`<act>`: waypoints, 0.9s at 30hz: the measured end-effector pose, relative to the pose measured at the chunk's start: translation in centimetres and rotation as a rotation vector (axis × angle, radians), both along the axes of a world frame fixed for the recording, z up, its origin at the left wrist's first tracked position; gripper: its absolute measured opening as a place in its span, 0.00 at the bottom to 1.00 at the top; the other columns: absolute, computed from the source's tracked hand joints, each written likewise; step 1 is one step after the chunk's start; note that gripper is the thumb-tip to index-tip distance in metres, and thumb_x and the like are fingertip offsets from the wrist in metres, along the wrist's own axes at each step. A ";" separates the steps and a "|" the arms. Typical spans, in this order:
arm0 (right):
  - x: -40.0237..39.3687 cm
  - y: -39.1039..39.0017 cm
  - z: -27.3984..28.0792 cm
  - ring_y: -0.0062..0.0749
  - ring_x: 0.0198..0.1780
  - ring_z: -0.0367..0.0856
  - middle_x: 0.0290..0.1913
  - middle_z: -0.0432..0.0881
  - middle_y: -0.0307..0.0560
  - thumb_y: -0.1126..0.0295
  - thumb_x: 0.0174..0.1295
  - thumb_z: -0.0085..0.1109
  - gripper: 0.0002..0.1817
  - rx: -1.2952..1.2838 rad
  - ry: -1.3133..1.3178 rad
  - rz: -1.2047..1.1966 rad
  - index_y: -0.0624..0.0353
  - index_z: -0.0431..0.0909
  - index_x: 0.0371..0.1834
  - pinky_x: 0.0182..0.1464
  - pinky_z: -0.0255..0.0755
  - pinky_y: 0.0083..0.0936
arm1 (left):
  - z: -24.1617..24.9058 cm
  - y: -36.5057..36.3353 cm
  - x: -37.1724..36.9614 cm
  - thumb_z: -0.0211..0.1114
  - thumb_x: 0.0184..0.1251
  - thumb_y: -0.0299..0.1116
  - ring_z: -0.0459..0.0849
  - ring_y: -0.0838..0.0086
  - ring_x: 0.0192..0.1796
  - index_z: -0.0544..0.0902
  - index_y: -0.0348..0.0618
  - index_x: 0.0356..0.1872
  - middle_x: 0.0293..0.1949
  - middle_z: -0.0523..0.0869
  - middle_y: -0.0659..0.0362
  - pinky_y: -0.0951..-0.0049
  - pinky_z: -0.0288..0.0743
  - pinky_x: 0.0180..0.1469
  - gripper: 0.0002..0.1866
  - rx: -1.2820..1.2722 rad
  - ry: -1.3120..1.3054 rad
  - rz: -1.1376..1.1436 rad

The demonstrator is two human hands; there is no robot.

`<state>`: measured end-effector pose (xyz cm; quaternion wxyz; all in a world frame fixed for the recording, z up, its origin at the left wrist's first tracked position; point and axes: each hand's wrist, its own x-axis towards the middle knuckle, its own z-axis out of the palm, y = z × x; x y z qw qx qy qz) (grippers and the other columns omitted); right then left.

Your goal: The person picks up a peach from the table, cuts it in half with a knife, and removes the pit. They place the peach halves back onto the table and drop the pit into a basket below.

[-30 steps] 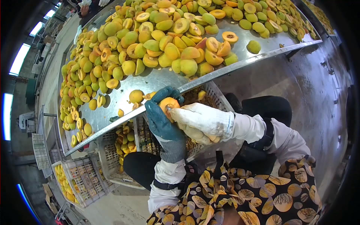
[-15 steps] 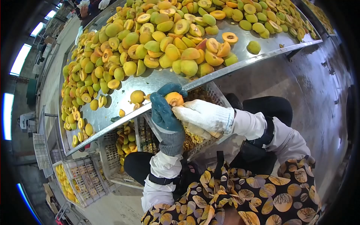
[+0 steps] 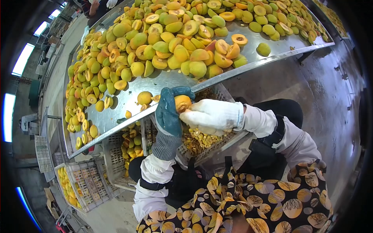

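A halved peach (image 3: pixel 182 103), orange flesh showing, is held in my left hand (image 3: pixel 169 112), which wears a dark green coated glove with a grey cuff. My right hand (image 3: pixel 211 114), in a white knit glove, is closed with its fingertips against the peach's cut face. Whatever those fingers grip is hidden. Both hands are at the front rim of a metal table (image 3: pixel 248 70). Under them stands a plastic crate (image 3: pixel 229 95) containing small yellow-brown scraps. A few peach pieces (image 3: pixel 144 98) lie on the table just left of my left hand.
A large heap of halved peaches (image 3: pixel 163 42) covers much of the table. Below its edge are a crate with peaches (image 3: pixel 134 145) and, farther left, another crate (image 3: pixel 91 186) with yellow fruit. A co-worker's white-gloved hand (image 3: pixel 111 3) shows at the far side.
The peach half has turned slightly in my left hand, showing less of its cut face. My left forearm has shifted left, and my right hand has tilted over the fruit.
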<state>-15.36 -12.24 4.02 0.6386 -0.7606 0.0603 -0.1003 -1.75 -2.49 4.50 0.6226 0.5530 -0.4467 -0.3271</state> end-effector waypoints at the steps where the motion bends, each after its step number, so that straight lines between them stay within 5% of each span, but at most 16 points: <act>1: -0.1 0.1 -0.7 0.42 0.16 0.75 0.18 0.77 0.50 0.44 0.71 0.53 0.25 -0.194 -0.051 -0.044 0.58 0.78 0.37 0.20 0.71 0.36 | -0.4 0.2 0.5 0.39 0.85 0.54 0.84 0.71 0.45 0.82 0.34 0.49 0.41 0.87 0.53 0.70 0.78 0.53 0.32 0.048 0.074 -0.032; 2: -0.2 0.2 -1.3 0.53 0.19 0.80 0.20 0.79 0.54 0.41 0.69 0.54 0.26 -0.390 -0.096 -0.105 0.56 0.80 0.40 0.22 0.74 0.44 | -0.8 0.4 1.0 0.40 0.85 0.53 0.84 0.70 0.45 0.82 0.34 0.48 0.42 0.87 0.53 0.69 0.78 0.54 0.31 0.097 0.148 -0.061; 5: -0.6 1.3 0.7 0.51 0.22 0.83 0.20 0.80 0.51 0.41 0.67 0.57 0.25 -0.825 0.068 -0.191 0.54 0.80 0.39 0.23 0.75 0.42 | 0.0 2.2 1.8 0.43 0.85 0.51 0.85 0.71 0.43 0.84 0.33 0.46 0.41 0.89 0.54 0.70 0.78 0.52 0.30 0.204 -0.126 0.048; 9: -0.8 1.2 -0.6 0.47 0.18 0.81 0.16 0.78 0.48 0.45 0.65 0.63 0.23 -0.955 0.070 -0.245 0.56 0.76 0.31 0.21 0.74 0.37 | -0.5 8.7 9.0 0.47 0.83 0.49 0.83 0.77 0.34 0.87 0.36 0.42 0.32 0.88 0.59 0.74 0.77 0.38 0.26 0.439 -0.342 0.383; 11: -1.1 1.3 -1.1 0.48 0.21 0.83 0.19 0.80 0.49 0.42 0.66 0.58 0.26 -0.932 0.404 -0.172 0.57 0.78 0.34 0.23 0.76 0.39 | -0.4 10.8 12.7 0.51 0.79 0.49 0.88 0.57 0.35 0.86 0.37 0.39 0.32 0.89 0.46 0.57 0.79 0.40 0.25 0.757 -0.882 0.510; 13: -1.1 1.7 -2.4 0.50 0.23 0.84 0.20 0.82 0.52 0.39 0.67 0.55 0.29 -0.892 0.519 -0.129 0.59 0.79 0.37 0.26 0.77 0.40 | 1.4 9.5 14.0 0.56 0.75 0.49 0.88 0.50 0.38 0.86 0.38 0.39 0.34 0.88 0.43 0.54 0.80 0.44 0.22 1.138 -1.283 0.520; 17: -0.6 2.2 -1.8 0.53 0.30 0.86 0.26 0.84 0.55 0.41 0.66 0.55 0.29 -0.756 0.526 -0.075 0.61 0.81 0.39 0.32 0.78 0.46 | -0.4 2.4 15.5 0.65 0.67 0.54 0.87 0.50 0.46 0.85 0.41 0.43 0.41 0.88 0.43 0.55 0.79 0.52 0.23 0.653 -1.203 0.381; 19: -0.3 1.8 -2.0 0.54 0.31 0.86 0.26 0.84 0.57 0.40 0.66 0.55 0.30 -0.769 0.552 -0.086 0.62 0.81 0.38 0.33 0.79 0.45 | -2.3 -1.6 15.6 0.71 0.60 0.55 0.85 0.50 0.50 0.84 0.42 0.47 0.44 0.87 0.41 0.54 0.78 0.53 0.26 0.789 -1.199 0.076; 21: -0.5 1.5 -2.3 0.55 0.31 0.86 0.27 0.84 0.58 0.40 0.66 0.55 0.30 -0.763 0.509 -0.108 0.62 0.81 0.38 0.34 0.79 0.46 | -4.0 -3.4 17.5 0.75 0.55 0.52 0.85 0.49 0.51 0.83 0.42 0.50 0.45 0.87 0.40 0.53 0.78 0.54 0.28 0.702 -1.300 0.066; 23: -0.7 1.2 -2.3 0.53 0.30 0.86 0.26 0.84 0.58 0.39 0.67 0.54 0.30 -0.689 0.449 -0.146 0.62 0.81 0.38 0.33 0.79 0.44 | -3.3 -4.8 18.6 0.74 0.57 0.47 0.87 0.51 0.47 0.82 0.42 0.52 0.45 0.87 0.41 0.57 0.80 0.52 0.26 0.919 -1.156 0.038; 25: -0.7 1.0 -2.1 0.47 0.27 0.86 0.25 0.84 0.56 0.38 0.68 0.52 0.31 -0.546 0.370 -0.203 0.62 0.80 0.38 0.30 0.79 0.40 | -5.4 -4.0 21.0 0.70 0.63 0.48 0.88 0.60 0.44 0.82 0.39 0.53 0.43 0.88 0.48 0.64 0.82 0.48 0.25 0.725 -0.638 0.198; 27: -0.7 0.1 1.7 0.23 0.11 0.71 0.16 0.75 0.40 0.39 0.72 0.50 0.30 0.448 0.552 -0.032 0.60 0.76 0.36 0.16 0.68 0.21 | -3.9 -0.8 19.0 0.56 0.76 0.45 0.86 0.66 0.50 0.76 0.36 0.61 0.49 0.85 0.54 0.68 0.82 0.48 0.24 0.218 0.174 -0.056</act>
